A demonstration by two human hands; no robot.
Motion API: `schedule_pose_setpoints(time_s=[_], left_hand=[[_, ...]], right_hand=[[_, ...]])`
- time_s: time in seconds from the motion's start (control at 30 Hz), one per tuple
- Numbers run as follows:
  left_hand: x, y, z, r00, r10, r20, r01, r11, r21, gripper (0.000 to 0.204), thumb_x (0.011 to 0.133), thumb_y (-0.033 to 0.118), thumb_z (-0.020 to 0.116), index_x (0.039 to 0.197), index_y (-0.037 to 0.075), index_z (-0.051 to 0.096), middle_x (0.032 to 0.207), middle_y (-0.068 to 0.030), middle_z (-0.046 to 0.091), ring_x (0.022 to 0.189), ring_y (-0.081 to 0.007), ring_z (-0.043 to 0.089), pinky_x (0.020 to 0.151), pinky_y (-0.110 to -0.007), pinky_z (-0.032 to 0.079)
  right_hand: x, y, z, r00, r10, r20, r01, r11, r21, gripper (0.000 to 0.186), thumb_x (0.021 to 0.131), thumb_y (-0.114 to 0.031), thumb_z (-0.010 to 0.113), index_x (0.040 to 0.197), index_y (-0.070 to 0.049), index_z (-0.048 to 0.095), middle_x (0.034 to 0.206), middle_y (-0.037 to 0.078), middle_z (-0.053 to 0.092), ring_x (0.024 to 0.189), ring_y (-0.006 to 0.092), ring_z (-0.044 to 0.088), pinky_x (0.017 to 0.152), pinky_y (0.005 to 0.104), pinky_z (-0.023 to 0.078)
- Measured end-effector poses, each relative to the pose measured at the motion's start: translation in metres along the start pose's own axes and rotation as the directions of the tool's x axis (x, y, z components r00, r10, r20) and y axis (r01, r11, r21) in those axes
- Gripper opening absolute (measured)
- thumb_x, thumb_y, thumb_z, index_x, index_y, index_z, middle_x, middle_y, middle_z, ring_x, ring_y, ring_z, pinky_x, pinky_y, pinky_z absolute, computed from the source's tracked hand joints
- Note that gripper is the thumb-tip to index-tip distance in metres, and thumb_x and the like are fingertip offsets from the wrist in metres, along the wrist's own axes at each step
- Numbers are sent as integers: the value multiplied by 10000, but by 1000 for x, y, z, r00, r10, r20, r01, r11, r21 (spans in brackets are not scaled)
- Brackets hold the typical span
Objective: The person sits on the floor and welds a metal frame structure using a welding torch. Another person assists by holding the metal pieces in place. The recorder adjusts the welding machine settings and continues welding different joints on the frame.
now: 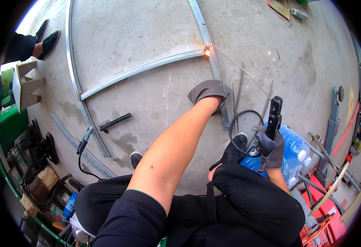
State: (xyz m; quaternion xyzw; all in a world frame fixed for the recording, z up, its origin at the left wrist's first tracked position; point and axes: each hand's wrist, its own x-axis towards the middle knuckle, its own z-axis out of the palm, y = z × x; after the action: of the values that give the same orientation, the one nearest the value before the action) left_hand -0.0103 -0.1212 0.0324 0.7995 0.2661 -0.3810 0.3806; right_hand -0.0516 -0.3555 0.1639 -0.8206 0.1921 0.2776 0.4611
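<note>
Two gloved hands are seen over a concrete floor (147, 37). The left hand (208, 91), in a dark grey glove, is pressed flat on the upright metal rail (214, 61) toward 12 o'clock — fingers spread, nothing gripped. The right hand (271, 148), at about 3 o'clock from the knees, is closed around the black electrode holder (275, 113), held upright; a thin welding rod (240, 68) is run from it up toward 11 o'clock to a bright spark (207, 52). The spark is sited at the joint where the cross rail (143, 69) meets the upright rail. A black cable (239, 123) is looped just beside the holder. A wire brush (114, 122) is laid at 9 o'clock of the left hand, well apart, with a chipping hammer (84, 140) near it by the left-hand curved rail (75, 78). Blue water bottles (293, 154) are packed right behind the right hand. Another person's feet (44, 39) are seen at 10 o'clock by the rim.
</note>
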Motion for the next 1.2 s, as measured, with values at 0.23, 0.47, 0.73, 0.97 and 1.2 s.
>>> schedule_pose_setpoints(time_s=[0.23,0.47,0.73,0.97,1.2], left_hand=[[10,-6,11,998,42,-53,-40,999,26,521,944,502,595,1229,109,785,1292,-190,737,1190,-397,708,976,-508,552],[15,-10,15,997,53,-55,-50,998,43,561,951,542,576,1237,104,778,1313,-200,722,1198,-410,702,985,-510,549],[15,-10,17,998,-26,-51,22,997,-78,501,978,505,569,1206,113,782,1256,-172,752,1143,-353,720,959,-495,552],[1,-1,1,1000,-11,-10,11,1000,17,504,937,492,608,1241,129,780,1288,-174,740,1174,-392,712,970,-492,555],[-1,0,0,999,3,-40,-2,1000,7,418,947,393,604,1177,107,804,1214,-185,768,1119,-377,739,898,-488,574]], right_hand=[[4,5,4,1000,25,12,-23,994,-108,178,950,-178,717,997,-32,807,670,10,672,523,66,585,467,234,437],[5,0,5,995,102,17,-102,994,-40,87,940,-63,732,978,11,757,927,86,789,620,83,647,538,242,493],[10,1,6,994,99,44,-95,992,-86,118,948,-74,714,1014,14,759,854,46,761,580,79,637,498,242,484],[-1,3,3,993,-113,-43,115,992,50,127,948,-97,725,995,19,747,878,74,774,636,63,637,562,226,495],[2,0,1,1000,28,4,-28,1000,7,128,944,-101,720,978,2,789,776,39,735,592,69,634,527,227,480]])
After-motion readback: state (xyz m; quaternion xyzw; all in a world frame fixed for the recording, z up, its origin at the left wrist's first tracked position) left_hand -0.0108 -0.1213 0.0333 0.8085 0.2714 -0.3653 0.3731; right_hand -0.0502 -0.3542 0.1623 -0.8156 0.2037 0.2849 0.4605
